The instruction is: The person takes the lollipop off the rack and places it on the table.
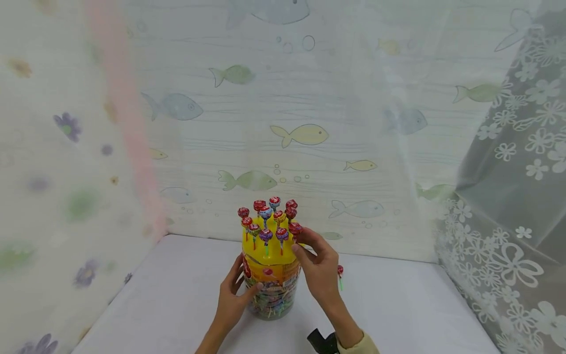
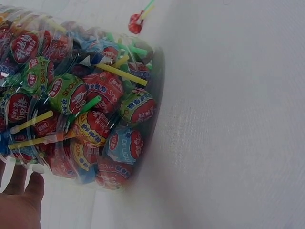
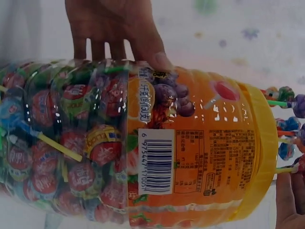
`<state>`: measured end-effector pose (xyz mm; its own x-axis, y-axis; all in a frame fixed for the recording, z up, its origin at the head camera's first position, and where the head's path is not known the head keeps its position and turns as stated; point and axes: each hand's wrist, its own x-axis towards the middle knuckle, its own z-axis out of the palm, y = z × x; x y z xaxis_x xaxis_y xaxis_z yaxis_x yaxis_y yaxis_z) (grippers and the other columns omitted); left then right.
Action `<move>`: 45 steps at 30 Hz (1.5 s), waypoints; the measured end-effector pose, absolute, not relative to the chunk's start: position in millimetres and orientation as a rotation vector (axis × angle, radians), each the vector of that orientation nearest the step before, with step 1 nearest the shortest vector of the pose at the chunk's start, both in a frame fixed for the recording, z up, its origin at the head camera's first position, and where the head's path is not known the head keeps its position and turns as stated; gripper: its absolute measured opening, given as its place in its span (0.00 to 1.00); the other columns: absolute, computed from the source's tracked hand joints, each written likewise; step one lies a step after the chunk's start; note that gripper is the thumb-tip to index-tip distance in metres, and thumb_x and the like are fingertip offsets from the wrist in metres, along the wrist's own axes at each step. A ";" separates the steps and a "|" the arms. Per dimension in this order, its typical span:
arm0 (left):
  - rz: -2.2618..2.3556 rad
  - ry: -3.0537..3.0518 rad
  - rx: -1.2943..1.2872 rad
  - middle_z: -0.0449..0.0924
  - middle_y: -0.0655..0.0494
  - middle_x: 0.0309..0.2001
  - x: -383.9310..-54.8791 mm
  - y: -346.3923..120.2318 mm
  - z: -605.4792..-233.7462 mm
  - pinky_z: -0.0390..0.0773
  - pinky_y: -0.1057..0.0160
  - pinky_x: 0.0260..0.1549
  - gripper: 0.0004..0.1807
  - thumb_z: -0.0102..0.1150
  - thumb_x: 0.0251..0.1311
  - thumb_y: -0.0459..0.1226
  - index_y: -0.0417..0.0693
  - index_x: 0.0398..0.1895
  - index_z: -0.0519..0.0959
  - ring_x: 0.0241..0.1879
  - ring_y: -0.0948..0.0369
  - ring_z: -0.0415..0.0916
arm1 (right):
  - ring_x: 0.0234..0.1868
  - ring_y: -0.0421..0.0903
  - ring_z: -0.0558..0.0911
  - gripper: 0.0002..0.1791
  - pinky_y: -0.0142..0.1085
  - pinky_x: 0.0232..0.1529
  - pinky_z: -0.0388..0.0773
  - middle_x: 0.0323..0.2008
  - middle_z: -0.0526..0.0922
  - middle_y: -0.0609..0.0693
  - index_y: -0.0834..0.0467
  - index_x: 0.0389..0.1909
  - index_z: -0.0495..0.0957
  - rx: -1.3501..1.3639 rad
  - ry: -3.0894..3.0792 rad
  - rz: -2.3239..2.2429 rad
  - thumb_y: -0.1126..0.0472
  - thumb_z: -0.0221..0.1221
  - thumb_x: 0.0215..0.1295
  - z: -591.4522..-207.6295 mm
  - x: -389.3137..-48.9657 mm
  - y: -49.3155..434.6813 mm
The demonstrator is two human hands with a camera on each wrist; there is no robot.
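Note:
A clear plastic jar (image 1: 283, 273) full of wrapped lollipops stands upright on the table, with an orange label (image 3: 214, 157) and a yellow lid (image 1: 269, 254). Several lollipops stick up from the lid in a ring. My left hand (image 1: 232, 297) holds the jar's left side, thumb toward the front. In the right wrist view that left hand (image 3: 114, 21) lies against the jar's wall. At the lid's right edge, my right hand (image 1: 322, 269) pinches a red-wrapped lollipop (image 1: 295, 228) just under its head; its stick is mostly hidden by the fingers.
A loose red lollipop (image 1: 340, 270) with a green stick lies on the white table (image 1: 389, 305), right of the jar. A fish-print curtain (image 1: 300, 162) hangs behind, with patterned sheets at both sides. Something black (image 1: 325, 341) shows near the right wrist.

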<state>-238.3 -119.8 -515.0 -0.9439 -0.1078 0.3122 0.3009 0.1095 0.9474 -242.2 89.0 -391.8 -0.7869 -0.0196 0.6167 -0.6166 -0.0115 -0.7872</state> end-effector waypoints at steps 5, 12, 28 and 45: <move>-1.906 -2.091 -0.189 0.54 0.52 0.80 -237.4 -119.0 -515.3 0.60 0.44 0.73 0.48 0.69 0.63 0.38 0.51 0.82 0.53 0.77 0.44 0.56 | 0.49 0.44 0.85 0.17 0.32 0.49 0.86 0.50 0.86 0.57 0.62 0.56 0.82 0.589 -1.858 1.840 0.67 0.65 0.67 -388.2 -244.7 90.6; -1.893 -2.086 -0.196 0.54 0.51 0.80 -236.3 -119.0 -513.3 0.60 0.42 0.72 0.47 0.68 0.64 0.37 0.50 0.81 0.53 0.77 0.44 0.56 | 0.43 0.45 0.87 0.14 0.34 0.44 0.87 0.45 0.88 0.56 0.61 0.52 0.84 0.561 -1.901 1.802 0.65 0.66 0.66 -383.0 -250.8 91.6; -1.876 -2.085 -0.191 0.53 0.48 0.80 -234.1 -117.8 -512.5 0.61 0.41 0.72 0.46 0.68 0.64 0.38 0.48 0.81 0.54 0.77 0.42 0.56 | 0.43 0.45 0.87 0.12 0.32 0.42 0.87 0.43 0.89 0.56 0.64 0.48 0.86 0.561 -1.818 1.762 0.66 0.66 0.66 -383.3 -251.0 86.8; -1.888 -2.067 -0.212 0.53 0.47 0.80 -234.9 -116.9 -511.9 0.61 0.39 0.72 0.46 0.68 0.65 0.37 0.48 0.81 0.54 0.77 0.41 0.56 | 0.36 0.43 0.86 0.12 0.32 0.42 0.88 0.40 0.86 0.63 0.68 0.50 0.82 0.662 -1.693 1.683 0.72 0.62 0.68 -364.4 -258.4 95.9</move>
